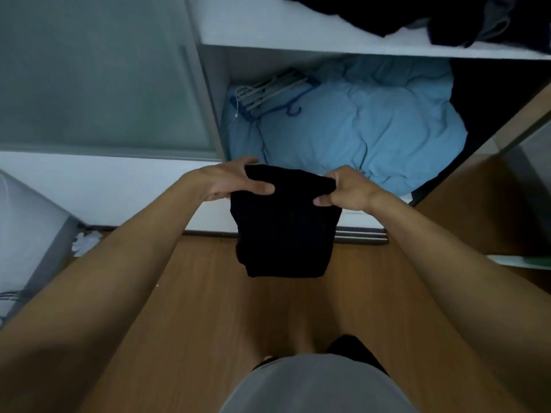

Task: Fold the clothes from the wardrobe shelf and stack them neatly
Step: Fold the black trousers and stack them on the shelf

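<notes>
A black garment [284,228], folded into a small rectangle, hangs in the air above the wooden floor in front of the open wardrobe. My left hand [235,181] grips its top left corner and my right hand [346,189] grips its top right corner. On the white wardrobe shelf [298,46] at the top right lies a loose heap of dark clothes [417,16], partly cut off by the frame's edge.
Below the shelf, a light blue duvet [372,126] fills the wardrobe's lower compartment, with a bundle of hangers [268,93] on it. A frosted sliding door [98,76] stands at the left. The door track [357,234] runs along the wooden floor [208,308].
</notes>
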